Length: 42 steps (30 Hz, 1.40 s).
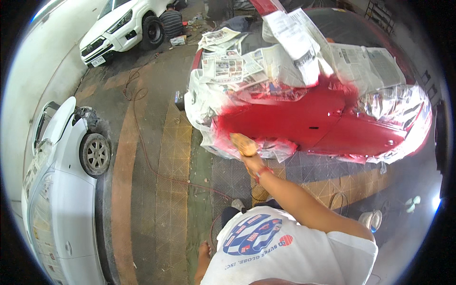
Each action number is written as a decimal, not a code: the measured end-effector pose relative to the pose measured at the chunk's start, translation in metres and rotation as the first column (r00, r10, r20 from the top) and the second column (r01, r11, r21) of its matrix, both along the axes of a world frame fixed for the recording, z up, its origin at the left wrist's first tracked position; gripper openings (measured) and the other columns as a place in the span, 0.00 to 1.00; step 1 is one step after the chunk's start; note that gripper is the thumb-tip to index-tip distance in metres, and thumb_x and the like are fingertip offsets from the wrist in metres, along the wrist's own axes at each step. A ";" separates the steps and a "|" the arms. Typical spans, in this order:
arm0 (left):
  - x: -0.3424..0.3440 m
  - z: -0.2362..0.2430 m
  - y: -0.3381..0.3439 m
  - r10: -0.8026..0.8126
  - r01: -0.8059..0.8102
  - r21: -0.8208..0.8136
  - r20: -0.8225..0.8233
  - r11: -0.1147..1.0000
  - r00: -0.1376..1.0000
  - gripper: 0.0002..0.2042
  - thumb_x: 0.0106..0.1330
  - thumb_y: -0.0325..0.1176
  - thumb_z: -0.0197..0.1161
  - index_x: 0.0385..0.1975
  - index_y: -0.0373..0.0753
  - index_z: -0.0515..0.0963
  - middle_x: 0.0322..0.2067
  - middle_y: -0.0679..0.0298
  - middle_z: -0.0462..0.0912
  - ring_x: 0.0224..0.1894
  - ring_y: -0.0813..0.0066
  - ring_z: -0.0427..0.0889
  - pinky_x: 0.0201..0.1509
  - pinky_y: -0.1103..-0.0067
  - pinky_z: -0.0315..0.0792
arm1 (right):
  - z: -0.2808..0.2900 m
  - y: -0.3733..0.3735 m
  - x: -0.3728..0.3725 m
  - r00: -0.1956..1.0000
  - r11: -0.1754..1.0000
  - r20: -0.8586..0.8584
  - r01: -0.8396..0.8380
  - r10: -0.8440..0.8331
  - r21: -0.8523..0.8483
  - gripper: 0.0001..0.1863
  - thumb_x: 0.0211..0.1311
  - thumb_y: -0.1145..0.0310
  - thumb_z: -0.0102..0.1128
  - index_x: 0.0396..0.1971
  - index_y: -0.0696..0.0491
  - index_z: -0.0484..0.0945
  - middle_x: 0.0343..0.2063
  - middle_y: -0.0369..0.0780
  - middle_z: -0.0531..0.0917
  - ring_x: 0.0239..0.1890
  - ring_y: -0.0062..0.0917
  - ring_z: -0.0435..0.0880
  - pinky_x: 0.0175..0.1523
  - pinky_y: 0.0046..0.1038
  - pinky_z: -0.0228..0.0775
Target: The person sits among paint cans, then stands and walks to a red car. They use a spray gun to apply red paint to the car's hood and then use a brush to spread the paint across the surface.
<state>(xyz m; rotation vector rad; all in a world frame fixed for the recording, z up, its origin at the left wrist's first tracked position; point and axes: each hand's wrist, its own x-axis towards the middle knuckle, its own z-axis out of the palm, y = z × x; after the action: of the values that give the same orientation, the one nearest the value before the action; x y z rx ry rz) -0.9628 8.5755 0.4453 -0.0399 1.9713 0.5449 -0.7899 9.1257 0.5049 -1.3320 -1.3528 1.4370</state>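
My right hand (254, 163) reaches forward, closed around a bunched yellow-brown cloth (243, 144). The cloth is at the lower left end of a glossy red car panel (280, 118), where the red fades into pale masking; whether it touches the surface I cannot tell. Newspaper sheets (228, 66) and clear plastic film cover the parts around the panel. Low beside my body is my left hand (204, 248), its fingers too small and hidden to make out. A thin red hose (180, 181) on the floor runs toward my feet.
A silver car (73, 204) with its front end stripped stands on the left. Farther back, someone in a striped shirt (172, 23) crouches by a white pickup (116, 28). At right are a pale can (375, 221) and a looped hose (338, 199) on the tiled floor.
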 end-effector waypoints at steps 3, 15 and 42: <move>-0.016 -0.028 -0.008 0.155 -0.153 -0.101 0.017 0.983 0.988 0.15 0.80 0.44 0.57 0.44 0.37 0.79 0.36 0.61 0.83 0.35 0.67 0.82 0.37 0.68 0.75 | 0.019 -0.020 0.057 0.994 0.989 -0.098 0.040 -0.054 -0.143 0.24 0.64 0.68 0.74 0.58 0.55 0.81 0.42 0.35 0.87 0.39 0.20 0.84 0.42 0.28 0.77; -0.004 -0.020 0.203 -0.223 0.244 0.120 -0.165 0.962 0.961 0.30 0.73 0.52 0.62 0.64 0.32 0.79 0.60 0.45 0.84 0.63 0.50 0.83 0.68 0.63 0.74 | 0.111 -0.034 0.322 0.794 0.784 -0.056 0.583 -0.606 -0.212 0.03 0.68 0.76 0.63 0.37 0.53 0.78 0.21 0.34 0.77 0.20 0.19 0.76 0.23 0.26 0.68; -0.014 -0.056 0.036 0.161 -0.157 -0.091 0.040 0.983 0.986 0.34 0.76 0.50 0.62 0.74 0.31 0.69 0.71 0.43 0.73 0.72 0.45 0.73 0.73 0.58 0.69 | 0.070 -0.037 0.019 0.988 0.950 -0.150 -0.088 0.044 -0.299 0.12 0.67 0.71 0.74 0.47 0.54 0.82 0.33 0.34 0.84 0.29 0.21 0.81 0.34 0.27 0.75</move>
<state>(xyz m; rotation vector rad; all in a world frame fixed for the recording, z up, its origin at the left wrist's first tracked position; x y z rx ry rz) -0.9770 8.6116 0.3892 -0.2651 1.9552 0.5556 -0.7706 9.0885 0.5751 -1.3551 -1.1247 1.8080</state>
